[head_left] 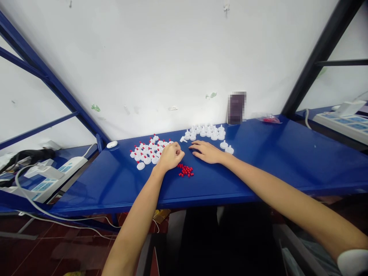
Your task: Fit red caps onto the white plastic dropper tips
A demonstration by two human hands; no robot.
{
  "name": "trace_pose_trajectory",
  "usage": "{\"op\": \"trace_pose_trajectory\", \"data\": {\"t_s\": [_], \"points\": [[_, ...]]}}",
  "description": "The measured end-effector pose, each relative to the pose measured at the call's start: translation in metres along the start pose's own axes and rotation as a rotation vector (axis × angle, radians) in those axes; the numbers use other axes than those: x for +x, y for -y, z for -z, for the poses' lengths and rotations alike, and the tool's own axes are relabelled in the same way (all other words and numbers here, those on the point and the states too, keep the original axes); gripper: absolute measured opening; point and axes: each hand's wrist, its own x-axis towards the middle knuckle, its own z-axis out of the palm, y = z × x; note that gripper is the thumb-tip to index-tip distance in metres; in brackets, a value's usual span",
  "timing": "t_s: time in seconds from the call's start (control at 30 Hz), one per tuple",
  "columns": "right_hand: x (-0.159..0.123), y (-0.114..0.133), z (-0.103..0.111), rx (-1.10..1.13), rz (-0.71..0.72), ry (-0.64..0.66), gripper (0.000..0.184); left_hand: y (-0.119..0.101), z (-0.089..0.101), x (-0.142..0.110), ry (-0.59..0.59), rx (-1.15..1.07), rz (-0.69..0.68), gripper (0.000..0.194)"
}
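My left hand (171, 156) is curled closed over the table, beside the group of white nozzle caps with red tips (147, 159). What its fingers hold, if anything, is hidden. A pile of small red tips (186, 171) lies just to the right of and below that hand. My right hand (207, 151) is stretched out palm down, fingers apart, with no object visible in it. Beyond its fingertips a single white nozzle cap (183, 139) lies on its side. More white nozzle caps without red tips (212, 132) stand behind it, and two others (227, 147) stand near my right wrist.
The blue table (258, 161) backs onto a white wall. At its rear stand a blurred dark rectangular object (237, 108) and a clear bag with red contents (269, 119). A white oval case (112, 144) lies at left. Power strips (54, 178) with cables are beyond the frame posts.
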Motion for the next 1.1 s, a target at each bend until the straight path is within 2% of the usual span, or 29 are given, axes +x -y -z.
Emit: {"op": "trace_pose_trajectory", "data": {"t_s": [0.17,0.33,0.5,0.67,0.8,0.93,1.03,1.1], "points": [[0.011,0.005,-0.002,-0.107,-0.066,0.008,0.042,-0.001,0.0,0.0,-0.027,-0.046,-0.023,0.027],[0.035,0.014,-0.003,-0.243,-0.035,-0.008,0.04,0.0,0.002,-0.001,-0.075,-0.085,-0.006,0.032],[0.049,0.021,-0.003,-0.281,-0.02,0.016,0.037,-0.003,0.014,-0.006,-0.14,-0.043,0.064,0.034],[0.037,0.018,0.005,-0.244,0.033,0.003,0.028,-0.013,0.032,-0.032,0.049,-0.026,0.078,0.041],[0.017,0.018,0.015,-0.141,0.014,-0.124,0.021,-0.014,0.041,-0.054,0.147,0.009,0.192,0.019],[0.002,0.018,0.018,-0.036,-0.12,-0.233,0.007,-0.012,0.04,-0.056,0.205,0.076,0.198,0.024],[-0.003,0.014,0.014,0.007,-0.18,-0.217,0.006,-0.011,0.038,-0.053,0.238,0.149,0.17,0.016],[-0.005,0.011,0.012,0.026,-0.17,-0.189,0.005,-0.01,0.038,-0.053,0.261,0.166,0.186,0.014]]}}
